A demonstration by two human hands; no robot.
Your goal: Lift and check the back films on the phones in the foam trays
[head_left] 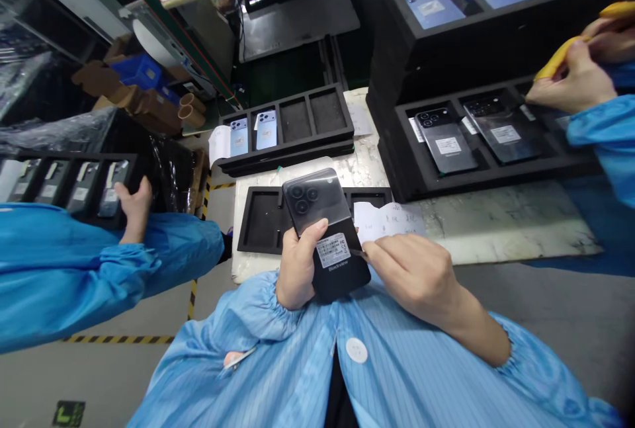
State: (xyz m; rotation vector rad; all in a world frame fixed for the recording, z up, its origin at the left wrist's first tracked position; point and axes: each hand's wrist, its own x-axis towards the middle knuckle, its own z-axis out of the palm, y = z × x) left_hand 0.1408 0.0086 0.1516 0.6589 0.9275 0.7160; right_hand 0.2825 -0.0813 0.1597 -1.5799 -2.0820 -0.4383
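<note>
My left hand is wrapped round a black smartphone, thumb on its back cover. The back faces up, with a camera block at the top and the word "Blackview" near the bottom. A white printed label sits on it beside my thumb. Glossy, film-like material covers the upper part. At the label's right edge, my right hand is pinched closed; a thin dark tip shows at its fingers, too small to name. Under the phone, a black foam tray lies partly hidden on the worktable.
Behind stands a foam tray with two blue phones. Stacked trays of phones rise at right, where a co-worker's hands hold something yellow. Another person's hand grips a phone tray at left. A handwritten paper lies by my right hand.
</note>
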